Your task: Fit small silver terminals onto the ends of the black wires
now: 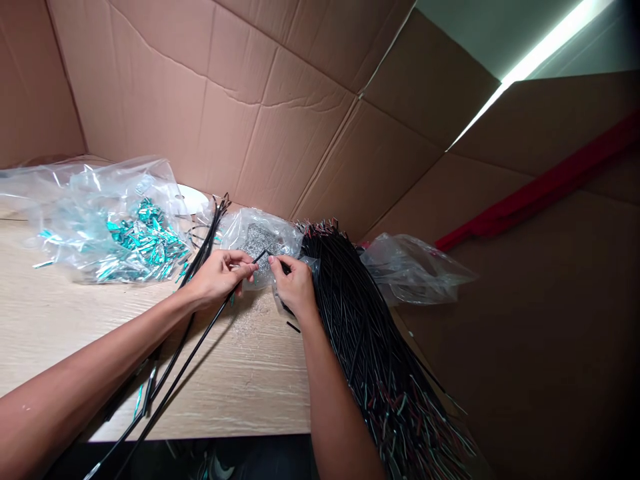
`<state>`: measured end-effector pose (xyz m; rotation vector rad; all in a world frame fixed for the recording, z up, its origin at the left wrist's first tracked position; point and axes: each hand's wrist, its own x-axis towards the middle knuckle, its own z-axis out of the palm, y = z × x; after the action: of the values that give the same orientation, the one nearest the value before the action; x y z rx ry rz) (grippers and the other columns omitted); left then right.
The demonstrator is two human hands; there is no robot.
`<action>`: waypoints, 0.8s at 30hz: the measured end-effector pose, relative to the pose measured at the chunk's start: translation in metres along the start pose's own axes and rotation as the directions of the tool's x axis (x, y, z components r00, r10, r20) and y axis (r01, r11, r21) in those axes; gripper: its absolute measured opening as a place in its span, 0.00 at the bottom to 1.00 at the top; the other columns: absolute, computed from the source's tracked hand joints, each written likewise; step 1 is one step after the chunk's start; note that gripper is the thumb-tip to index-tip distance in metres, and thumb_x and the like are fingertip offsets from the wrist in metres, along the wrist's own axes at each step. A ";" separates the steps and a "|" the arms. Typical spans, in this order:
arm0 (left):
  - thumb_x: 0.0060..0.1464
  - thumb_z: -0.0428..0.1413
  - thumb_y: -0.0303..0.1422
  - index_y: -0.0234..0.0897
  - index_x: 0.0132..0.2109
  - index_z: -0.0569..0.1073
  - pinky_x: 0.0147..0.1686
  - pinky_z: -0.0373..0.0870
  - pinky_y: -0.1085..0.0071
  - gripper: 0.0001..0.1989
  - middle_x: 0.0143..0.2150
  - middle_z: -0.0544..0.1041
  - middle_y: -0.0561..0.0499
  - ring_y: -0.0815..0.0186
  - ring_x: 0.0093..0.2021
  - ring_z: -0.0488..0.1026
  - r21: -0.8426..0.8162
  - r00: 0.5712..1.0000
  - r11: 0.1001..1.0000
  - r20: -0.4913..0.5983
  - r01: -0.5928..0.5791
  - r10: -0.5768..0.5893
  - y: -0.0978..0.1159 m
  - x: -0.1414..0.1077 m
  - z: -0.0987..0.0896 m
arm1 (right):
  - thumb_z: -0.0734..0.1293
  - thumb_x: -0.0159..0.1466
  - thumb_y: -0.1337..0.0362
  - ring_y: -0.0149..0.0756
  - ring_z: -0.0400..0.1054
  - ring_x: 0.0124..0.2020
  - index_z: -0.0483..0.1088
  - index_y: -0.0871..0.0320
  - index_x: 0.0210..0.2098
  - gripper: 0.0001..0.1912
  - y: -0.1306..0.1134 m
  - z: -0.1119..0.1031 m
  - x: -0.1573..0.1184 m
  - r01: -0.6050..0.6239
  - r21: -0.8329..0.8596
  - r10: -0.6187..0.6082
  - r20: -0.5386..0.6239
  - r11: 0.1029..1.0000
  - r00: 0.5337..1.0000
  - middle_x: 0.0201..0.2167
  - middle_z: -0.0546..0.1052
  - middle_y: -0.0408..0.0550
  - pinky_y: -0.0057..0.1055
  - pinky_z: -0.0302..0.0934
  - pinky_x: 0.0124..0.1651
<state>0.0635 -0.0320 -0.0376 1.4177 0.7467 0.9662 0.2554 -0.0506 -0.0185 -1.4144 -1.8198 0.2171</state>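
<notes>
My left hand [227, 273] is closed on a thin black cable [203, 340], close to its upper end. From there the cable runs down past the table's front edge at lower left. The fingers of my right hand [291, 280] pinch at the cable's tip, and a short black piece shows there. What exactly lies between the right fingertips is too small to tell. Behind both hands sits a clear bag [260, 233] of fine silvery bits. More black cables [207, 247] lie beneath my left wrist.
A thick bundle of black cables [350, 300] with stripped coloured ends lies right of my right arm. At left is a clear bag [145, 233] of teal and silver scraps. Another plastic bag [415, 267] lies behind the bundle. Cardboard walls [200, 100] surround the wooden table [250, 393].
</notes>
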 end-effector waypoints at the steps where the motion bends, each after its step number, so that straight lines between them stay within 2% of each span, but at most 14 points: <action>1: 0.59 0.60 0.43 0.32 0.35 0.73 0.19 0.59 0.75 0.16 0.30 0.75 0.50 0.72 0.19 0.66 0.013 1.000 1.000 -0.015 0.014 -0.014 0.002 -0.001 0.001 | 0.63 0.71 0.52 0.31 0.56 0.24 0.76 0.59 0.30 0.21 0.000 0.001 0.000 -0.007 0.016 0.006 0.014 1.000 1.000 0.23 0.71 0.42 0.29 0.49 0.29; 3: 0.60 0.59 0.42 0.32 0.34 0.71 0.16 0.55 0.76 0.16 0.26 0.73 0.52 0.73 0.16 0.64 0.033 0.998 0.998 -0.039 0.051 -0.050 0.007 -0.002 0.003 | 0.62 0.71 0.52 0.31 0.56 0.24 0.76 0.59 0.31 0.21 0.000 0.002 0.000 -0.012 0.036 0.011 0.028 0.999 1.000 0.24 0.72 0.42 0.29 0.49 0.30; 6: 0.59 0.57 0.37 0.32 0.41 0.73 0.14 0.51 0.77 0.10 0.23 0.70 0.56 0.73 0.13 0.61 -0.014 0.990 0.992 -0.062 0.123 -0.124 0.014 -0.002 0.005 | 0.62 0.71 0.51 0.32 0.56 0.24 0.75 0.59 0.30 0.21 0.000 0.003 -0.001 0.006 0.018 -0.006 0.004 1.000 1.000 0.23 0.70 0.42 0.30 0.49 0.30; 9: 0.57 0.55 0.31 0.32 0.51 0.73 0.12 0.49 0.77 0.15 0.20 0.68 0.58 0.73 0.11 0.57 -0.047 0.979 0.984 -0.096 0.174 -0.178 0.018 -0.003 0.006 | 0.63 0.71 0.52 0.32 0.56 0.24 0.73 0.58 0.29 0.20 -0.001 0.003 -0.001 0.010 0.000 -0.010 -0.006 1.000 1.000 0.22 0.68 0.41 0.30 0.47 0.29; 11: 0.57 0.54 0.31 0.32 0.53 0.73 0.11 0.48 0.78 0.17 0.18 0.67 0.58 0.73 0.11 0.56 -0.014 0.979 0.985 -0.102 0.174 -0.175 0.019 -0.003 0.006 | 0.64 0.70 0.52 0.31 0.56 0.24 0.74 0.58 0.31 0.19 -0.002 0.003 -0.002 0.008 0.007 -0.008 0.005 1.000 1.000 0.23 0.69 0.41 0.30 0.48 0.29; 14: 0.62 0.53 0.38 0.34 0.49 0.74 0.11 0.46 0.78 0.14 0.16 0.66 0.58 0.73 0.10 0.55 0.044 0.988 0.990 -0.076 0.137 -0.133 0.016 -0.003 0.005 | 0.64 0.70 0.53 0.30 0.56 0.24 0.75 0.58 0.33 0.17 -0.004 0.004 -0.002 0.012 0.023 -0.012 0.024 1.000 1.000 0.24 0.70 0.41 0.29 0.49 0.29; 17: 0.64 0.52 0.45 0.34 0.43 0.74 0.12 0.45 0.78 0.17 0.15 0.64 0.58 0.73 0.11 0.55 0.082 0.994 0.993 -0.079 0.085 -0.078 0.012 -0.003 0.004 | 0.64 0.70 0.53 0.31 0.57 0.25 0.76 0.58 0.33 0.17 -0.005 0.005 -0.002 0.017 0.040 -0.019 0.040 0.999 0.999 0.25 0.72 0.42 0.29 0.50 0.30; 21: 0.63 0.53 0.43 0.34 0.38 0.74 0.16 0.48 0.77 0.16 0.22 0.70 0.55 0.75 0.15 0.57 0.137 0.994 0.991 -0.106 0.013 0.002 0.010 -0.003 0.002 | 0.65 0.70 0.52 0.32 0.59 0.26 0.77 0.58 0.35 0.17 -0.003 0.007 -0.002 0.012 0.067 -0.015 0.050 0.998 0.999 0.26 0.74 0.43 0.29 0.51 0.29; 24: 0.63 0.53 0.43 0.33 0.36 0.74 0.18 0.49 0.76 0.16 0.24 0.69 0.55 0.74 0.18 0.57 0.157 0.992 0.987 -0.116 -0.032 0.050 0.011 -0.004 0.001 | 0.64 0.70 0.52 0.33 0.61 0.26 0.78 0.58 0.34 0.18 -0.002 0.008 -0.002 0.011 0.097 -0.017 0.062 0.995 0.998 0.28 0.76 0.44 0.30 0.53 0.31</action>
<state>0.0617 -0.0372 -0.0274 1.5246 0.9013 1.0510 0.2486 -0.0504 -0.0242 -1.3411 -1.8439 0.3408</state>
